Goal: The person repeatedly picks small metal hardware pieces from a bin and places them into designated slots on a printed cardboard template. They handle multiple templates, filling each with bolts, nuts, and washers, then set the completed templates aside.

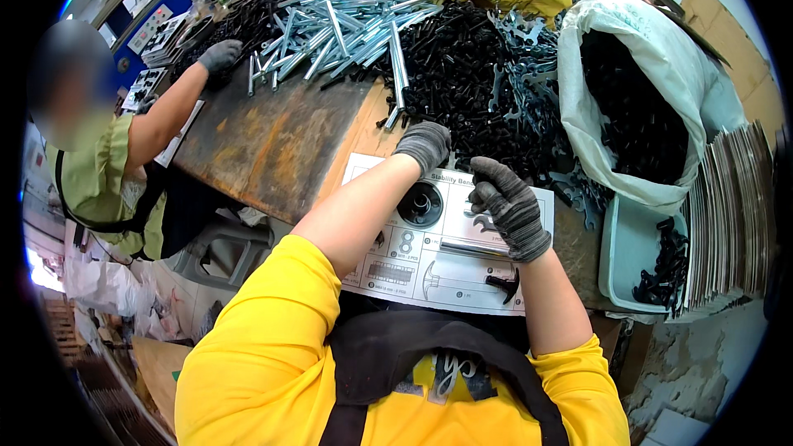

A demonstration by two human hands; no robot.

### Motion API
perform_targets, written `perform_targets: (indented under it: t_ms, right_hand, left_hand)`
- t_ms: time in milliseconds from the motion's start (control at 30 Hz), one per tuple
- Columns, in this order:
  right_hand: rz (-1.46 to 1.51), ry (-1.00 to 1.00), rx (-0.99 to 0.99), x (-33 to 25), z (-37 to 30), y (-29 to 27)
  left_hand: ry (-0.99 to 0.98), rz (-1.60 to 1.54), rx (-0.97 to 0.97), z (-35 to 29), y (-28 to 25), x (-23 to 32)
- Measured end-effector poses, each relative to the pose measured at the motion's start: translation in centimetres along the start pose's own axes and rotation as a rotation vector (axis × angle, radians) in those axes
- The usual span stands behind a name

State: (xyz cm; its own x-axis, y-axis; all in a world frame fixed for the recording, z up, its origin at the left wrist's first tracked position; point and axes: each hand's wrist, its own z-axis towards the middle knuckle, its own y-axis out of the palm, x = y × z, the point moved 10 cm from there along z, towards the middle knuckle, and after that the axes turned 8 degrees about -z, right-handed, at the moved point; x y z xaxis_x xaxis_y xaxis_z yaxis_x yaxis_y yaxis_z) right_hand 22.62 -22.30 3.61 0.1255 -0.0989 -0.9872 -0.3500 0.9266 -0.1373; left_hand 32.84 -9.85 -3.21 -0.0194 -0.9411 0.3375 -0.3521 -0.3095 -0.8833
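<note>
While the small spanner (481, 220) is lying on the white card (396, 277), the right hand (510, 206) is curling over it, touching it. The left hand (424, 145) is resting loosely by the black screws (462, 74), farther away.

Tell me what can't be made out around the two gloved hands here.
- Left hand: whatever it grips, hidden under the glove, head view.
- Right hand: its palm hides the card beneath.
- Black screws: too small to separate.
- White sack: contents dark.
</note>
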Motion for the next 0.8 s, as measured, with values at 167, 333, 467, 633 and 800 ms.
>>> perform_targets:
  t_ms: [167,333,467,633,800]
  right_hand:
    - [-0.038,-0.062,-0.149,0.0,-1.9,3.4]
    - [-0.266,-0.219,-0.287,-0.8,-3.9,8.7]
    - [-0.461,-0.373,-0.480,-0.7,-5.7,14.8]
    - [-0.886,-0.515,-0.642,-0.4,-7.0,21.7]
    - [-1.023,-0.506,-0.619,-0.4,-7.1,21.8]
  left_hand:
    - [0.277,-0.533,0.235,-7.5,-4.9,-2.5]
    - [0.218,-0.711,0.215,-18.1,-3.9,-6.8]
    - [0.518,-0.302,0.277,-23.6,0.0,-5.7]
    - [0.386,-0.380,0.186,-24.6,2.2,-8.3]
    - [0.236,-0.831,0.109,-25.6,3.0,-10.7]
